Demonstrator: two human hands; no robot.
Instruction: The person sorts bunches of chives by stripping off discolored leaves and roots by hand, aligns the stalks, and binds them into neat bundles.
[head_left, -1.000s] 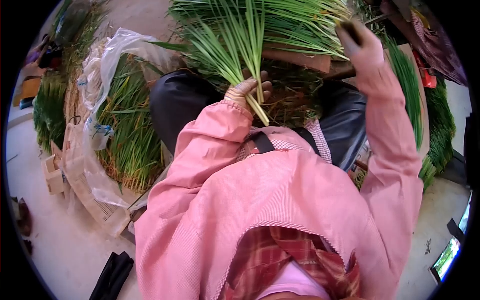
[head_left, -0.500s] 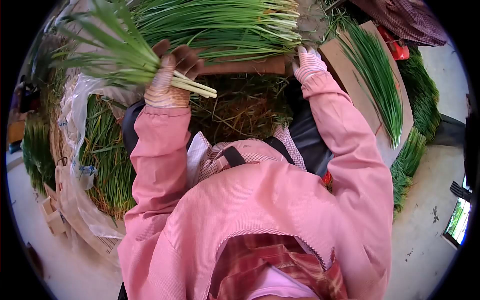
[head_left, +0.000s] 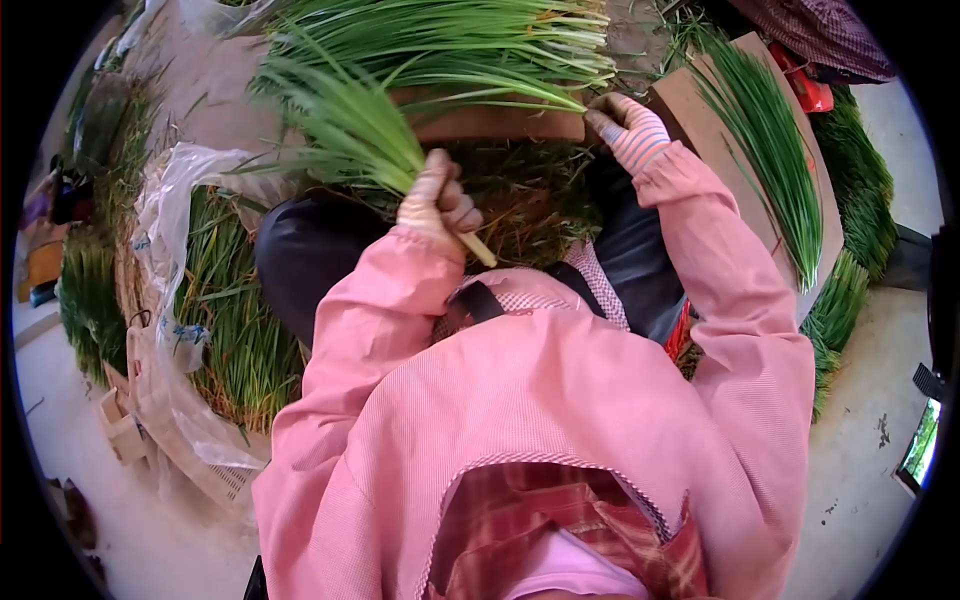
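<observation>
At the board's near edge [head_left: 500,125], a stalk [head_left: 552,97] seems pinched in the right hand's [head_left: 632,132] grip; a gathered bunch [head_left: 368,130] is clasped by the left hand [head_left: 436,203]; a larger pile [head_left: 450,40] is left unheld.

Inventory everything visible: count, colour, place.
Bunch: one, green, in left hand
Leaf pile: one, green, top centre
Cardboard: one, brown, right
Leaf bundle: one, green, on cardboard
Outer leaves: uncounted, green, right
Plastic bag: one, clear, left
Bagged leaves: uncounted, green, left
Crate: one, cream, lower left
Packet: one, red, upper right
Scraps: uncounted, brown, centre
Knees: two, black, centre
Coat: one, pink, bottom centre
Left hand: one, pale glove, round bunch
Right hand: one, striped glove, at stalk end
</observation>
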